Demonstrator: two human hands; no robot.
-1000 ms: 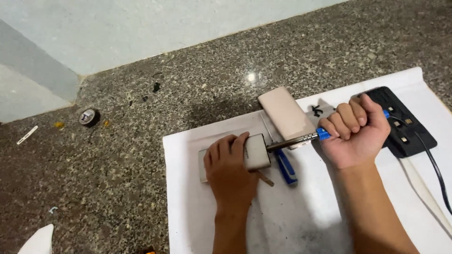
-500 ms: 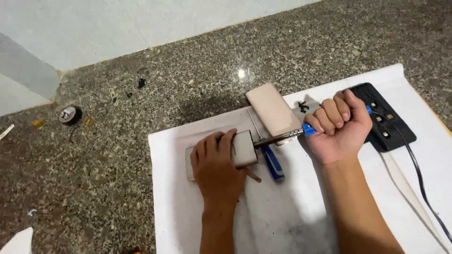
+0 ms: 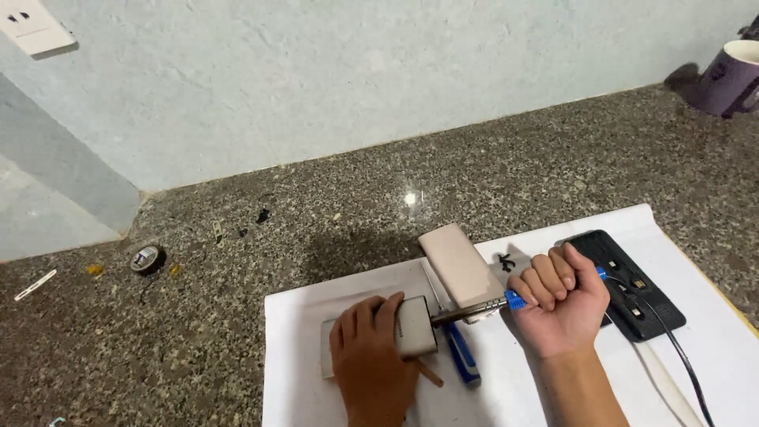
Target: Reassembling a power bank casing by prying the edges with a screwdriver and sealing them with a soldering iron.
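The left hand (image 3: pixel 370 360) lay flat, fingers spread and pressing down on a small grey flat device (image 3: pixel 407 330) that rested on the white sheet (image 3: pixel 316 316) spread over the speckled stone desk (image 3: pixel 198 316). The right hand (image 3: pixel 560 302) was closed in a full fist around the blue-collared handle of a soldering-iron-like tool (image 3: pixel 482 307), whose dark metal shaft pointed left and met the right edge of the grey device. A beige rectangular block (image 3: pixel 458 265) lay just behind the shaft, tilted on the sheet, and a blue-handled tool (image 3: pixel 461 353) lay on the sheet just under the shaft. To the right of the fist sat a black power strip (image 3: pixel 632 289), its cable running off toward the lower right.

Compared with half a second before, both grips were unchanged: the left hand had stayed on the device and the right had stayed clenched on the handle with the tip at the same edge. The view had tipped upward, so the hands sat lower in the picture, and more wall showed, along with a dark purple mug (image 3: pixel 731 77) at the far right and a small round black object (image 3: pixel 147 257) at the left on the desk.
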